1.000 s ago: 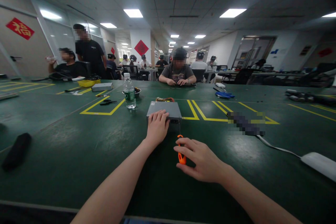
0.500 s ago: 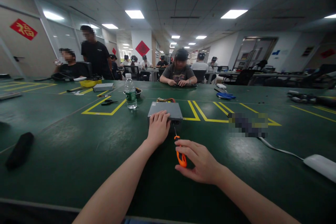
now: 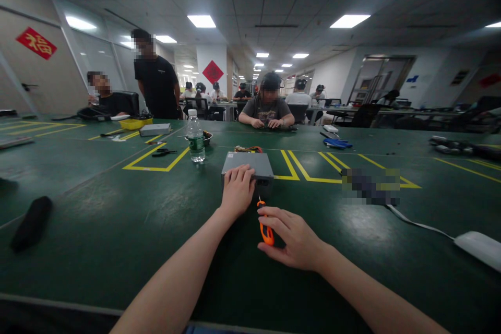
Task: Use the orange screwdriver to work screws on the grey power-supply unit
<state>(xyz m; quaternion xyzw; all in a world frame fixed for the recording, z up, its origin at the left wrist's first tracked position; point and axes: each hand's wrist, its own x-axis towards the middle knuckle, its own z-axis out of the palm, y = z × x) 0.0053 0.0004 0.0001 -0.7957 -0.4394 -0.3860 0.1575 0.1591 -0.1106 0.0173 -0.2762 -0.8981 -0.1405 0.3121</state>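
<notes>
A grey metal box (image 3: 250, 164) with a bundle of coloured wires at its far side lies on the green table (image 3: 117, 229). My left hand (image 3: 237, 191) rests flat on the box's near left corner, fingers spread. My right hand (image 3: 294, 239) is closed round an orange-handled screwdriver (image 3: 265, 228). The screwdriver's thin shaft points at the box's near face, close to my left hand.
A water bottle (image 3: 194, 138) and a small bowl stand left of the box. A black object (image 3: 32, 222) lies far left, a white device (image 3: 478, 248) with a cable far right. Blue gloves (image 3: 336, 142) lie beyond. Other people sit and stand at the table's far side.
My right hand has brought the screwdriver slightly left and nearer the box, tip toward its near face. The standing person at the back left has walked to the right.
</notes>
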